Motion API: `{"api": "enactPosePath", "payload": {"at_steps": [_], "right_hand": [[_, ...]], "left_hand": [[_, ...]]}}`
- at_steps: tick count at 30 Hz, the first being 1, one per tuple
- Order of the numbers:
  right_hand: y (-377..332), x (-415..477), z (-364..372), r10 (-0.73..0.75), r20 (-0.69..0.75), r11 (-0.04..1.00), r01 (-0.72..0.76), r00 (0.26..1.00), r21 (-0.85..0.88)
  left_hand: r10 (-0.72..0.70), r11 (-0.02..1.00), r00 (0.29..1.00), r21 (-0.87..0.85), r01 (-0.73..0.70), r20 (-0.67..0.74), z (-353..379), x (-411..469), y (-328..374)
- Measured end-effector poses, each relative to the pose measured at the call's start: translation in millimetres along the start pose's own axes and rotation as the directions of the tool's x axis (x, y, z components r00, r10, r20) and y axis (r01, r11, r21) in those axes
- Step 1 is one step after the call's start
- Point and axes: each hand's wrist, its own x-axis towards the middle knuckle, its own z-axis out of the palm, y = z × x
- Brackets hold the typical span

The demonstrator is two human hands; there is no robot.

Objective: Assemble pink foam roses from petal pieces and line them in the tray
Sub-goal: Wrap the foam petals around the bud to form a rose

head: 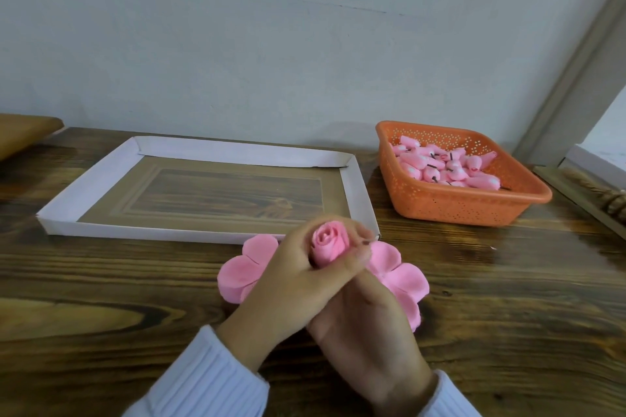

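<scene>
A pink foam rose (328,242) stands upright between both hands, just in front of the tray's near right corner. My left hand (298,278) wraps its fingers around the rose from the left. My right hand (366,322) lies under the left one and pinches the rose from the right with thumb and fingertips. Flat pink petal pieces (237,272) lie on the table under the hands, showing to the left and to the right (399,278). The white cardboard tray (355,186) sits behind, with no roses in it.
An orange perforated basket (474,203) at the back right holds several pink foam buds (443,166) with dark stems. A brown board lies at the far left edge (23,135). A wooden frame and rope-like item (599,196) sit at the far right. The wall runs behind the table.
</scene>
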Motion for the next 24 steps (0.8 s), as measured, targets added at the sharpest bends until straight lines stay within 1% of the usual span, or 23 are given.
{"api": "enactPosePath", "payload": {"at_steps": [2,3,5,7,9,11,13,16,17,19,21,24], "right_hand": [[-1.9,-0.2,-0.5,-0.012,-0.022,0.996,0.014,1.0,0.089],[-2.9,0.1,-1.6,-0.009,-0.049,0.993,0.015,0.999,0.119],[-5.2,1.1,-0.9,-0.007,-0.09,0.993,0.017,0.996,0.115],[-6.1,1.6,-1.2,-0.015,-0.077,0.995,0.022,0.997,0.1],[-4.9,1.1,-4.1,-0.024,-0.045,0.994,0.029,0.999,0.101],[-3.7,0.5,-4.0,-0.013,-0.069,0.996,0.019,0.998,0.091],[-3.3,0.3,-3.9,0.011,-0.108,0.997,-0.002,0.994,0.082],[-2.7,1.2,-0.6,0.034,-0.184,0.995,-0.017,0.982,0.096],[-2.9,1.2,-1.0,0.05,-0.207,0.993,-0.026,0.977,0.117],[-3.5,0.4,-2.8,0.086,-0.224,0.986,-0.051,0.971,0.159],[-3.7,0.0,-2.9,0.13,-0.235,0.981,-0.09,0.963,0.174],[-1.5,-0.5,-4.4,0.176,-0.267,0.981,-0.147,0.947,0.125]], "left_hand": [[0.005,0.999,0.999,0.034,-0.006,0.04,-0.4,-1.9,-1.9],[0.001,1.0,1.0,0.032,-0.001,0.021,-0.1,-2.9,-2.6],[-0.013,1.0,0.997,0.0,0.013,-0.07,0.8,-4.8,-3.0],[-0.012,1.0,0.989,0.003,0.012,-0.148,1.7,-5.7,-3.1],[-0.007,0.999,0.986,0.049,0.016,-0.168,2.0,-6.1,-4.4],[0.009,0.995,0.986,0.104,0.008,-0.169,0.8,-5.4,-4.7],[0.022,0.986,0.994,0.166,-0.003,-0.109,-2.8,-3.9,-4.1],[0.022,0.967,0.998,0.253,-0.038,0.064,-12.2,1.3,1.5],[0.008,0.969,0.995,0.245,-0.032,0.1,-15.9,4.4,4.3],[-0.023,0.984,0.993,0.181,0.002,0.115,-23.8,14.1,13.9],[-0.007,0.991,1.0,0.136,0.004,0.028,-37.8,30.9,22.8],[0.012,0.993,0.982,0.121,0.01,-0.186,-74.1,69.1,38.5]]}}
